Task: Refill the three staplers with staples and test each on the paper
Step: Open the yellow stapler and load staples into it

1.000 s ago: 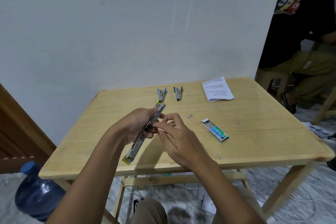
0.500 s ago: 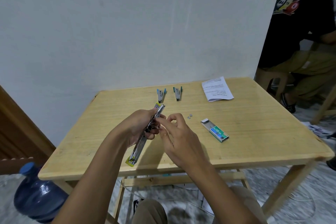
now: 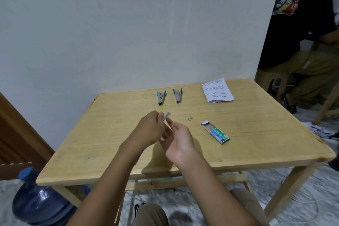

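Three staplers are counted. One stapler [image 3: 166, 115] is gripped in the left hand [image 3: 148, 130], whose fingers are curled round it. Its metal end sticks out beyond the fingers, and a blurred yellow tip shows above them. The right hand [image 3: 180, 139] is held just right of that grip with fingers relaxed and nothing grasped. Whether its fingertips touch the stapler cannot be told.

The other two staplers lie side by side beyond the grip, apart from each other: a blue stapler [image 3: 161, 97] straight ahead and a green stapler [image 3: 178, 95] to its right. Two small grey bits [image 3: 189, 118] lie just right of the grip. One staple box [image 3: 215, 132], with its tray slid out, lies farther right. One paper [image 3: 217, 91] lies well beyond and right of the grip. All are borne by one table [image 3: 110, 143].
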